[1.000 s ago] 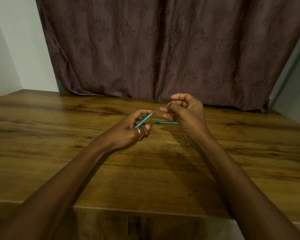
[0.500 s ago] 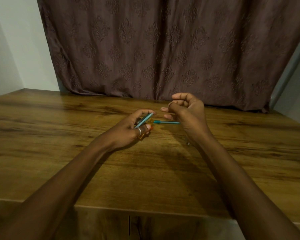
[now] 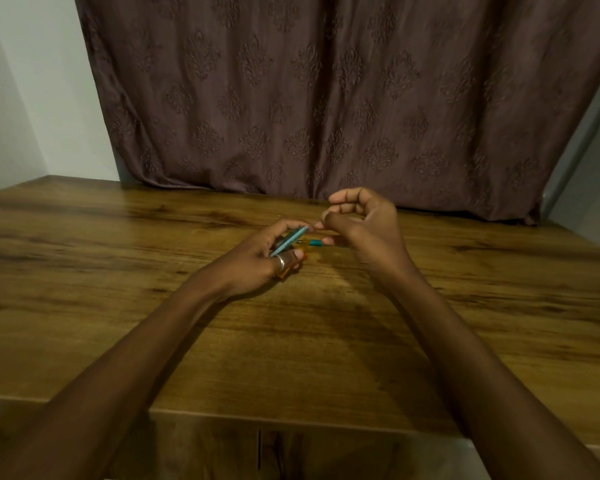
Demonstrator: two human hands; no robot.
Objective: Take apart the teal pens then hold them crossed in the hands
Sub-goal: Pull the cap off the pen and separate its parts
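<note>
My left hand grips a light teal pen barrel that slants up to the right, its end poking out past my fingers. An orange piece shows under the same hand, below a silver ring. My right hand hovers just right of it, fingers curled and thumb meeting the fingertips close to the barrel's end; whether it pinches anything is hidden. A darker teal pen part lies on the wooden table between and beneath the two hands, mostly covered by my right hand.
A brown patterned curtain hangs behind the table's far edge. White wall stands at the left, a pale door frame at the right. The table's near edge runs below my forearms.
My right hand has shifted slightly left and down, closing toward the barrel's end and covering more of the pen part on the table. My left hand keeps its grip.
</note>
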